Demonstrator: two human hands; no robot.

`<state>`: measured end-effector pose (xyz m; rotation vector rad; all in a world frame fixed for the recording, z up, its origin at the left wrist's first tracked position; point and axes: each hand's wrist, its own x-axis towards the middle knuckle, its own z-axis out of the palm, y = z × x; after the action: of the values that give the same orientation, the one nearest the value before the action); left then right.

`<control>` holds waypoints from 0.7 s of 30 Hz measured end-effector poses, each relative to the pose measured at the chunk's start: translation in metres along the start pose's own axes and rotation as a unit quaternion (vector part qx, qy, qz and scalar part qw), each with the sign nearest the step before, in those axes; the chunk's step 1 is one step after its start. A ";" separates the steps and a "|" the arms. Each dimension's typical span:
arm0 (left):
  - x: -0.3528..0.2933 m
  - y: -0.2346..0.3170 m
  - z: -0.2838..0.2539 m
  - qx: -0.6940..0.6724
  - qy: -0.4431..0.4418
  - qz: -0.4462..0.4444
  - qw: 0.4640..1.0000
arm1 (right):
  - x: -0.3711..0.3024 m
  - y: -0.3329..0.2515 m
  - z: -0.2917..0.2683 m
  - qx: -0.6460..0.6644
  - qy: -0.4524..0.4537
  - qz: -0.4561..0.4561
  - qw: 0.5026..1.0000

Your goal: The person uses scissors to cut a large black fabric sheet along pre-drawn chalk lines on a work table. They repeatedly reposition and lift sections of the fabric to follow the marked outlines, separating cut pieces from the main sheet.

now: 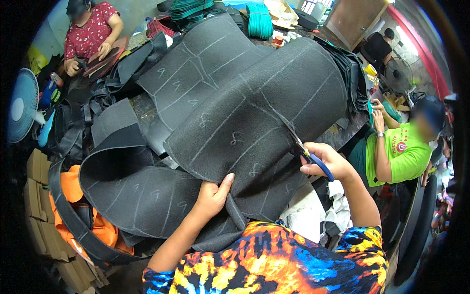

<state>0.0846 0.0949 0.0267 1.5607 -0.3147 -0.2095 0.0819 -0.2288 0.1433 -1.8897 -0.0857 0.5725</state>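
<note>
A large dark grey sheet (215, 127) of leather-like or felt-like material, drawn over with white chalk lines and marks, spreads in front of me in bent folds. My left hand (215, 196) is closed on its near edge, thumb on top and the other fingers hidden beneath. In my right hand (325, 161) is a pair of scissors (320, 166) with blue handles. Their blades point away to the upper left and lie against the sheet; how far they are apart is hard to make out. Another chalk-marked part (191, 73) lies farther back on the table.
Coiled teal cord (259, 22) stands at the back. A stack of dark pieces (350, 73) lies at far right. White cloth (306, 210) and orange fabric (105, 225) are near me. Co-workers sit at upper left (90, 36) and right (399, 152). A fan (22, 105) stands left.
</note>
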 end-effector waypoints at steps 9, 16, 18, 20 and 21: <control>-0.004 -0.008 0.001 0.014 -0.039 0.008 0.999 | -0.005 -0.008 -0.006 -0.031 -0.021 -0.055 0.998; 0.001 0.019 -0.024 0.020 -0.077 0.049 0.996 | -0.006 -0.006 -0.005 0.006 0.007 0.028 1.000; 0.008 0.033 -0.040 -0.218 -0.100 -0.048 0.970 | -0.014 -0.002 -0.004 0.014 0.015 0.015 1.000; 0.017 0.044 -0.044 -0.358 -0.038 -0.052 0.931 | -0.024 0.002 -0.005 0.043 0.014 0.046 0.998; 0.019 0.048 -0.039 -0.333 0.018 -0.056 0.941 | -0.026 0.004 -0.006 0.039 0.005 0.039 0.998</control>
<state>0.1120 0.1254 0.0762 0.9086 -0.1029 -0.3368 0.0613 -0.2441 0.1505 -1.8264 0.0177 0.6106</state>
